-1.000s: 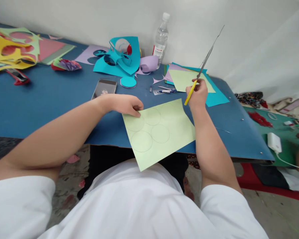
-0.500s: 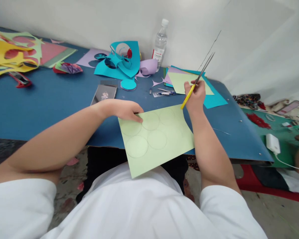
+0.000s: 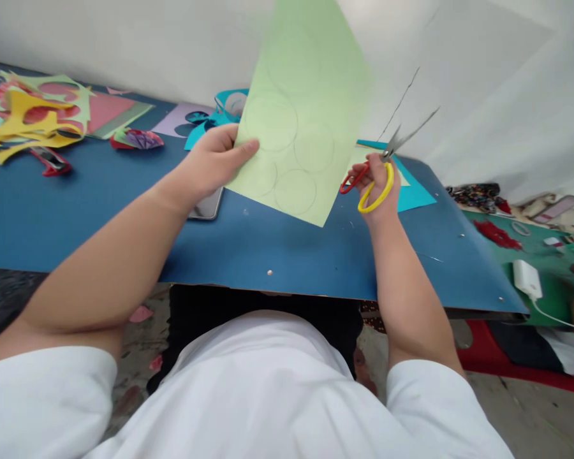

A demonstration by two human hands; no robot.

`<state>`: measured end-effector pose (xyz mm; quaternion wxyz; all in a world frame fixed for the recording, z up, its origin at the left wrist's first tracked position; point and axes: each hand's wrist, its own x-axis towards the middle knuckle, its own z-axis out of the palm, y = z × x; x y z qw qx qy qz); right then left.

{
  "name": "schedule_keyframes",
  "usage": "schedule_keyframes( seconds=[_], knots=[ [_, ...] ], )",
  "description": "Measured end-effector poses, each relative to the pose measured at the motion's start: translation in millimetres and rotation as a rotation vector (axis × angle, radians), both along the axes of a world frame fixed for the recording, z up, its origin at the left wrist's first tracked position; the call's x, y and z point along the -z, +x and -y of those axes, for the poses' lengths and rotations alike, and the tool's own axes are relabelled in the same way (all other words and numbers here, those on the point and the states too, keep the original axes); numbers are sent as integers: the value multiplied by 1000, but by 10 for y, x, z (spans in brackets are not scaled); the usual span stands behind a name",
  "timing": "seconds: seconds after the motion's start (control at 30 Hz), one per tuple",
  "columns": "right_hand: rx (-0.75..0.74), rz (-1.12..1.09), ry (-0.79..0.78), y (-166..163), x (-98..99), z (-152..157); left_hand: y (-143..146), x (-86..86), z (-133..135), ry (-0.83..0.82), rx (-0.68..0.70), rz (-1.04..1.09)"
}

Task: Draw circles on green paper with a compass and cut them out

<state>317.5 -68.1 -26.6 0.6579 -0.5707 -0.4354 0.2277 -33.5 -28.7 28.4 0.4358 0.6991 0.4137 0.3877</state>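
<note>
A light green sheet of paper (image 3: 310,121) with several pencilled circles is raised upright above the table. My left hand (image 3: 220,156) pinches its left edge, thumb on the front face. Scissors (image 3: 387,154) with one red and one yellow handle loop sit in my right hand (image 3: 380,182), just right of the sheet. Their blades are parted and point up and away to the right, apart from the paper. Behind my right hand lie sheets of coloured paper (image 3: 415,194), blue and pale green, partly covered by the hand.
On the blue table (image 3: 210,258), yellow paper scraps (image 3: 26,121), a red-and-black tool (image 3: 52,162) and a folded multicoloured paper piece (image 3: 136,139) lie left. A phone (image 3: 208,207) is partly behind my left wrist. At right, a white adapter (image 3: 527,278) rests on a green table near another person's arm.
My left hand has lifted the green sheet from the table's front edge to upright, covering the bottle and pens. In my right hand the scissors have turned and their blades have opened.
</note>
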Motion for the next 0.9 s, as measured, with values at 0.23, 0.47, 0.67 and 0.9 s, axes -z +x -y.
schedule_keyframes(
  seconds=[0.23, 0.47, 0.67, 0.9],
  knots=[
    [-369, -175, 155, 81, 332, -206, 180, 424, -118, -114, 132, 205],
    [-173, -167, 261, 70, 360, -241, 297, 624, -75, -416, 469, 459],
    [-94, -175, 327, 81, 309, -227, 254, 606, 5, -455, 443, 348],
    [-3, -171, 344, 12, 303, -193, 299, 679, 124, -572, 322, 164]
  ],
)
